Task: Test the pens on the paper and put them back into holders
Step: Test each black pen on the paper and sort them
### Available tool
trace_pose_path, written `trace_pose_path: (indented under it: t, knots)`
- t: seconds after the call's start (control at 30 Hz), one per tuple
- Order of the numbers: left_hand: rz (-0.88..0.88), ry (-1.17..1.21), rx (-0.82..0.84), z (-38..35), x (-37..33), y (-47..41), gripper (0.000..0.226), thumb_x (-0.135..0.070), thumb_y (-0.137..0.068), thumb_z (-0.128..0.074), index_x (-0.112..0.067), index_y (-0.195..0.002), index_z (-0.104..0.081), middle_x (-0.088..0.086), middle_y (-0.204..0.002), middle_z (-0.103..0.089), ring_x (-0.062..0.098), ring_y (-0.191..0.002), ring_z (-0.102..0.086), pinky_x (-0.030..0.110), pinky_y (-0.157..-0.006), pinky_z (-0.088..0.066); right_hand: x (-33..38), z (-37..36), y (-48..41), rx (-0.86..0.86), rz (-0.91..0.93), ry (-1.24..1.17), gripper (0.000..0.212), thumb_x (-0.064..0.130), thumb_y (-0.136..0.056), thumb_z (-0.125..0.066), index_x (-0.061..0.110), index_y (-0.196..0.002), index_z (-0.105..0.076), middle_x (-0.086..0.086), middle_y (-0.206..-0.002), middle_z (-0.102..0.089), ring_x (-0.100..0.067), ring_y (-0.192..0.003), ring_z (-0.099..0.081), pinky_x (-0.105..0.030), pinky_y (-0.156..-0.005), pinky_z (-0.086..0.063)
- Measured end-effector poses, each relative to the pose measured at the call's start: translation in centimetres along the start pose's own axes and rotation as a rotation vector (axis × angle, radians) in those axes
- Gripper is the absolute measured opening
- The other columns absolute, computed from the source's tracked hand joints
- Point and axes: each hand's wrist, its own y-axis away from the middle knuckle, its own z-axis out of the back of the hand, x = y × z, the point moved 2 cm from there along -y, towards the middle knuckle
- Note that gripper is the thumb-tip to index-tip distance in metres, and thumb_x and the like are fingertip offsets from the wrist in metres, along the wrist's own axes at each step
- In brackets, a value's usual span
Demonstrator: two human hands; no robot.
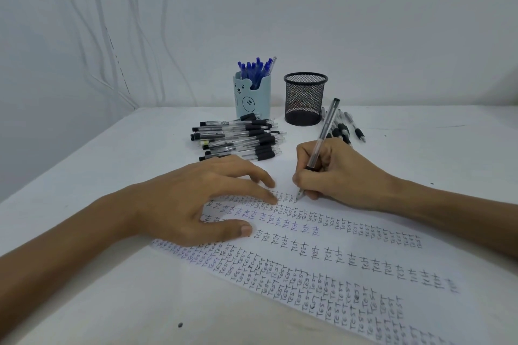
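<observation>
On one paper, right hand pinches one pen, left hand rests spread; behind, bear holder, mesh holder

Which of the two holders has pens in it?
The pale blue bear holder: blue pens stand in it. No pens stick out of the black mesh holder.

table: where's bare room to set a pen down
Bare table lies left of the pen pile, up to the left edge. More shows in the near-left corner below the paper, and far right past the loose pens. Crowded: the strip before the bear holder and mesh holder, and between the pile and the right hand holding a pen.
</observation>
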Motion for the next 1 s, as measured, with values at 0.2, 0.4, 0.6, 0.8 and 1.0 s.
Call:
trace_pose_path:
  t: [0.2,0.4,0.6,0.8,1.0]
  knots:
    - [0.058,0.016,-0.001,-0.40,0.36,0.23,0.052,-0.062,-0.099,-0.059,-0.044,-0.148,-0.054,-0.024,-0.154,-0.046,0.005,-0.145,-0.043,0.033,-0.117,-0.039,-0.05,0.02,-0.11,-0.033,0.006,0.025,0.023,0.003,-0.087,-0.068,0.009,-0.068,-0.057,-0.005,-0.054,-0.062,-0.018,-0.050,-0.046,-0.029,-0.052,-0.039]
    - [0.162,0.056,-0.012,-0.75,0.44,0.78,0.066,-0.084,-0.092,-0.048,-0.049,-0.148,-0.049,-0.026,-0.155,-0.045,0.004,-0.145,-0.044,0.039,-0.117,-0.042,-0.03,0.04,-0.06,-0.032,0.007,0.024,0.025,0.002,-0.086,-0.068,0.009,-0.067,-0.056,-0.005,-0.054,-0.062,-0.017,-0.050,-0.048,-0.025,-0.051,-0.039]
    - [0.160,0.070,-0.002,-0.57,0.19,0.70,0.066,-0.083,-0.092,-0.049,-0.047,-0.147,-0.051,-0.025,-0.153,-0.046,0.004,-0.144,-0.044,0.038,-0.116,-0.042,-0.27,0.13,-0.15,-0.051,0.001,0.002,0.024,0.002,-0.087,-0.066,0.010,-0.066,-0.057,-0.007,-0.054,-0.062,-0.016,-0.047,-0.042,-0.023,-0.047,-0.035]
    - [0.163,0.049,-0.009,-0.63,0.14,0.72,0.071,-0.085,-0.091,-0.046,-0.043,-0.148,-0.053,-0.024,-0.153,-0.047,0.003,-0.144,-0.044,0.037,-0.116,-0.042,-0.57,0.16,-0.32,-0.064,0.009,0.028,0.023,0.005,-0.085,-0.068,0.012,-0.066,-0.058,-0.006,-0.055,-0.063,-0.015,-0.050,-0.048,-0.023,-0.050,-0.039]
    - [0.165,0.076,0.005,-0.52,0.21,0.66,0.067,-0.083,-0.092,-0.048,-0.046,-0.148,-0.051,-0.025,-0.154,-0.046,0.003,-0.145,-0.044,0.038,-0.116,-0.042,-0.45,0.07,-0.42,-0.093,-0.027,0.023,0.024,0.003,-0.087,-0.062,0.007,-0.066,-0.051,-0.004,-0.051,-0.060,-0.010,-0.042,-0.048,-0.018,-0.045,-0.036]
